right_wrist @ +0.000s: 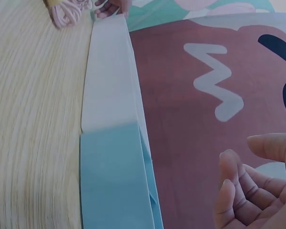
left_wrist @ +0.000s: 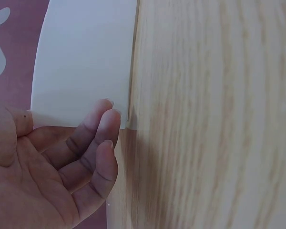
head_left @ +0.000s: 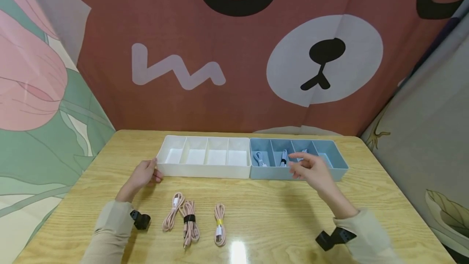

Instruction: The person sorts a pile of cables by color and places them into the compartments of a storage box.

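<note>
On the table [head_left: 264,211] sits the white box [head_left: 209,171], probably light, stiff and best held by its end wall, where the left hand [head_left: 143,174] grips it, while the right hand [head_left: 314,172], thumb and fingers apart, hovers empty over the blue box [head_left: 271,174].

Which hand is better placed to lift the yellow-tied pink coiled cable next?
Probably the right hand: it is empty, above the divided blue plastic box, while the left hand touches the end of the divided white plastic box. The pink cable lies roughly between both hands.
</note>
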Tool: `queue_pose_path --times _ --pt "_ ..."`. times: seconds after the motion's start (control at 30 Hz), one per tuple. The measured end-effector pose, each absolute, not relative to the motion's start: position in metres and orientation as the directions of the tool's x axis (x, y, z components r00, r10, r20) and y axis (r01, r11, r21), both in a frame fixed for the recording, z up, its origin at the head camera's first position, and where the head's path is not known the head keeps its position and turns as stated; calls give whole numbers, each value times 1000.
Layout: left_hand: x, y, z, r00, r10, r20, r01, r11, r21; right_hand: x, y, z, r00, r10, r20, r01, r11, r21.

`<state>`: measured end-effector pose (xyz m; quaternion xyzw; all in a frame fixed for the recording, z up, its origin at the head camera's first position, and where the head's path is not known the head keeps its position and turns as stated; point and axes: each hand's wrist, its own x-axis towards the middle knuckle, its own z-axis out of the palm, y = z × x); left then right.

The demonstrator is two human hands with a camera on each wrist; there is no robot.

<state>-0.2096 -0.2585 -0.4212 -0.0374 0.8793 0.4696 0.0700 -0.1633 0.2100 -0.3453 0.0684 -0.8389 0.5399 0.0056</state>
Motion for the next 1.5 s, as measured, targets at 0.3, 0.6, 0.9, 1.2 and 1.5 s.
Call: queue_pose_path --times 0.3,0.6,0.9,1.2,1.5 --pt "-211 -259 -423 -987 -7 -162 -137 565 813 -159 200 -347 -985 -140 97 -143 378 -915" --pt "-210 -258 -420 -985 -5 -173 -146 560 815 -156 182 -354 -976 -205 77 -146 346 -927" --pt "-210 -263 -422 -990 39 -135 -95 530 843 -155 166 -358 -967 -241 84 -158 304 -940" --pt "-211 -261 -422 -984 3 -180 -148 556 818 -154 156 -364 -966 -252 56 -133 299 -945" --pt "-211 -260 -424 -985 -1 -171 -143 552 821 -155 143 -371 -944 -322 72 -166 274 -947"
